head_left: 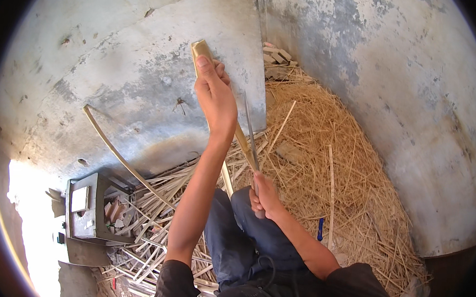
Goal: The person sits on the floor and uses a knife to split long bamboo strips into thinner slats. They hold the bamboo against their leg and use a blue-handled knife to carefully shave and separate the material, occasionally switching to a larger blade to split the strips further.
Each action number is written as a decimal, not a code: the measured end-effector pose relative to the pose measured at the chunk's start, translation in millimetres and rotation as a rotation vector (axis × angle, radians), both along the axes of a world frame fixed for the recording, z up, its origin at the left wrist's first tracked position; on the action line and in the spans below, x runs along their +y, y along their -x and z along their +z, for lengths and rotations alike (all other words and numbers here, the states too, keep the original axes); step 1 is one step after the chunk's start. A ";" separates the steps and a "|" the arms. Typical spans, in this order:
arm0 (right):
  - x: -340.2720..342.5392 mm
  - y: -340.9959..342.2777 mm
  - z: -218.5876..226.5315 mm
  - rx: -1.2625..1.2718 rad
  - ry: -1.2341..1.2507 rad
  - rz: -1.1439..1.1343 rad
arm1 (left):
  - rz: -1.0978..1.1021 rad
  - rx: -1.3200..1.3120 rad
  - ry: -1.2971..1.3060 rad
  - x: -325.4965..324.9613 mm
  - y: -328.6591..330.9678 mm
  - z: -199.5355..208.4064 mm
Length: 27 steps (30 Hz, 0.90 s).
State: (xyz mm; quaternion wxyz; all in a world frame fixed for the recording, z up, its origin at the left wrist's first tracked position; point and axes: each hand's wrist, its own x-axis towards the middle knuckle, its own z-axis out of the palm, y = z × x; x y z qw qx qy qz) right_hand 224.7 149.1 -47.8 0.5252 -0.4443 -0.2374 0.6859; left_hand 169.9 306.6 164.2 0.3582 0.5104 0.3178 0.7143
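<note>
Raised in front of me, my left hand (216, 96) is closed around the upper part of a bamboo strip (242, 142), thumb lying along it. The strip slants down to the right, its lower part reaching my right hand (266, 195). That hand is wrapped around the handle of a long narrow knife (251, 125), whose blade points upward. Blade and strip cross or touch just above my right fist; which of these I cannot tell. Below, a pale length of bamboo (226, 177) shows between my left forearm and my knees.
A heap of bamboo shavings (344, 181) spreads at the right. Split strips (146, 251) lie scattered at the left, beside a worn box-like stand (86, 216). One curved strip (122, 152) leans near the wall (144, 90). A blue object (320, 229) and bricks (278, 56) are also there.
</note>
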 end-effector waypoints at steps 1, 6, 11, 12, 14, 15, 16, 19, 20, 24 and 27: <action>-3.4 -3.8 -7.7 0.032 0.044 0.013 | -0.003 0.005 0.020 -0.4 2.9 0.4; -0.6 0.4 -4.1 0.048 0.059 -0.026 | 0.010 0.008 0.027 -5.4 2.3 2.4; 7.1 4.4 53.2 0.018 -0.173 0.000 | 0.044 0.052 -0.017 -4.6 -5.1 1.0; 7.6 4.3 40.6 -0.002 -0.172 -0.002 | 0.044 0.049 -0.014 -5.0 -5.3 1.0; 10.4 3.7 12.5 -0.042 -0.179 -0.008 | 0.006 0.053 -0.013 -6.3 -5.2 1.4; 10.3 2.4 8.7 -0.026 -0.168 -0.007 | -0.011 0.056 -0.013 -6.6 -4.2 1.6; 6.9 2.7 12.7 -0.008 -0.152 -0.005 | 0.000 0.043 -0.020 -7.1 -2.2 1.3; 3.2 4.3 23.4 -0.005 -0.109 0.007 | 0.008 0.007 -0.002 -9.4 2.2 3.3; 4.5 4.2 29.2 -0.014 -0.100 0.010 | -0.005 -0.004 0.031 -11.9 2.6 4.5; 11.2 9.7 64.7 -0.032 -0.145 -0.032 | -0.001 -0.011 0.035 -13.6 1.7 4.0; 18.6 5.3 75.0 -0.098 -0.218 -0.005 | 0.014 0.010 0.066 -18.4 -2.5 6.7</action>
